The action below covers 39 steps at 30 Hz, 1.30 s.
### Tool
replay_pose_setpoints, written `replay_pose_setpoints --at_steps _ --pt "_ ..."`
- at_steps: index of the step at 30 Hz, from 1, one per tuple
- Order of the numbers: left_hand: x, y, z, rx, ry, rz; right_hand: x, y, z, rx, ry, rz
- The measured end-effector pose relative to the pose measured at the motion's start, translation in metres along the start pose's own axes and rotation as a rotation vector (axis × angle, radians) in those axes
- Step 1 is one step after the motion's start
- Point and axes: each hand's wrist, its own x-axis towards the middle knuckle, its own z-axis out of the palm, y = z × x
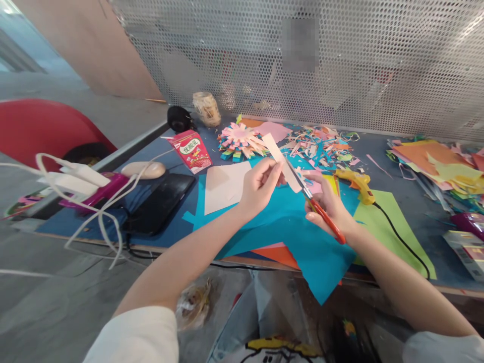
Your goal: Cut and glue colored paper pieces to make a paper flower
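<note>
Between thumb and fingers, my left hand [261,185] pinches a pale pink paper strip [274,147], held above the table. My right hand [331,204] grips scissors [325,220] by their red handles. The scissor blades lie along the strip's right edge; whether they are parted I cannot make out. Below both hands spread blue paper sheets [260,227]. To the left of my left hand lies a pale pink paper sheet [225,187]. A yellow glue gun [357,184] rests just beyond my right hand, partly on a green sheet [397,222].
Behind are a fringed paper flower [242,138] and a heap of paper scraps [321,146]. At left stand a red drink carton [192,151], a black phone [161,204] and a power strip with white cables [100,189]. Coloured paper [427,156] is piled at right. A perforated metal panel [242,50] closes the back.
</note>
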Motion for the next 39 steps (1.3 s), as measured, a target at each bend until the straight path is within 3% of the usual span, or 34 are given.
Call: replay_pose_setpoints --at_steps 26,32,39 --pt "-0.0016 0.0013 0.0012 0.015 0.007 -0.035 -0.0008 0.0002 -0.0015 -0.090 0.028 0.010" --pt "-0.0018 0.0059 0.0028 0.018 -0.047 -0.010 -0.0003 0.0061 0.0000 -0.039 0.023 -0.052" --pt "-0.0020 0.0068 0.0024 0.019 -0.050 0.000 -0.0011 -0.0019 -0.0016 -0.082 0.030 0.010"
